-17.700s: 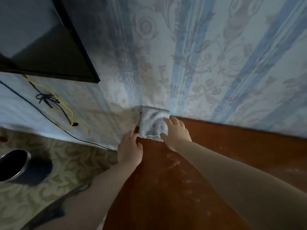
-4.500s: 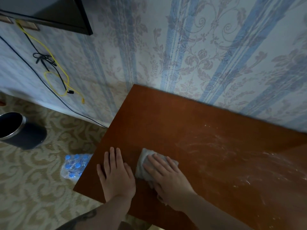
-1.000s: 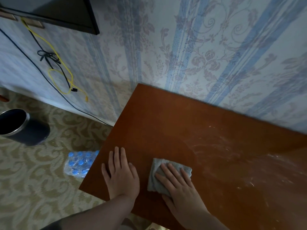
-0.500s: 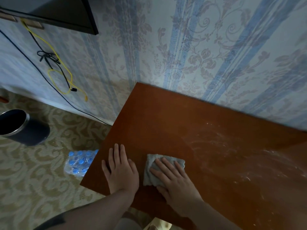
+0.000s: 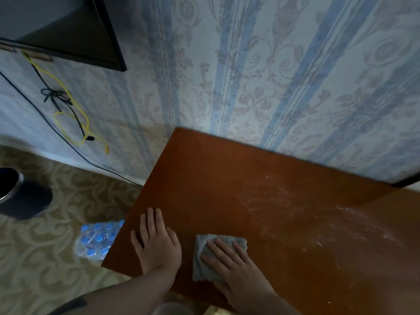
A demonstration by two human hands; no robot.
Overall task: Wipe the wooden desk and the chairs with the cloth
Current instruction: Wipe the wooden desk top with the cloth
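I judge the wiping only partly done: my right hand presses flat, fingers spread, on the cloth near the wooden desk front edge, left hand flat beside, pale smears to the right, no chairs visible.

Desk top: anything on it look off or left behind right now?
Yes. Whitish dusty streaks smear the wooden desk to the right of the cloth, looking unwiped; the left part looks clean. Off the desk, a pack of water bottles lies on the carpet.
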